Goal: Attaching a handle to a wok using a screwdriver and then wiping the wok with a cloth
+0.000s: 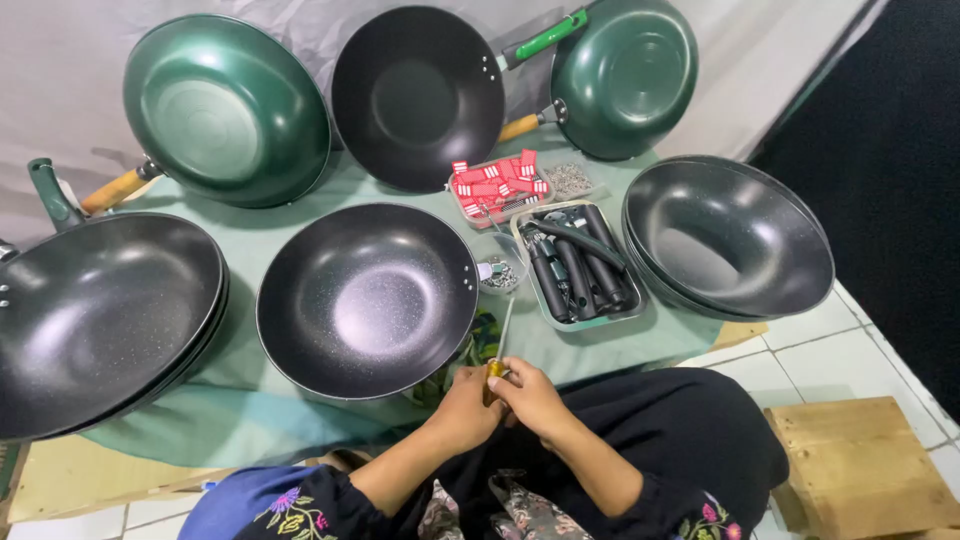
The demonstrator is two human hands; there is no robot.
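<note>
Screwdriver [503,340]: our left hand [465,410] and right hand [532,398] close together around its yellow handle, shaft pointing at the black wok [367,298], handle tray [580,265] within reach on the worktop [300,410].

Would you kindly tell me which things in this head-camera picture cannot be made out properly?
- Screwdriver: its handle is mostly covered by the left hand and right hand; only the shaft and a yellow bit show.
- Small bowl: contents too small to identify.
- Stacked pans at left: cut off by the frame's left edge.
- Stacked pans at right: how many lie beneath is hidden by the top one.
</note>
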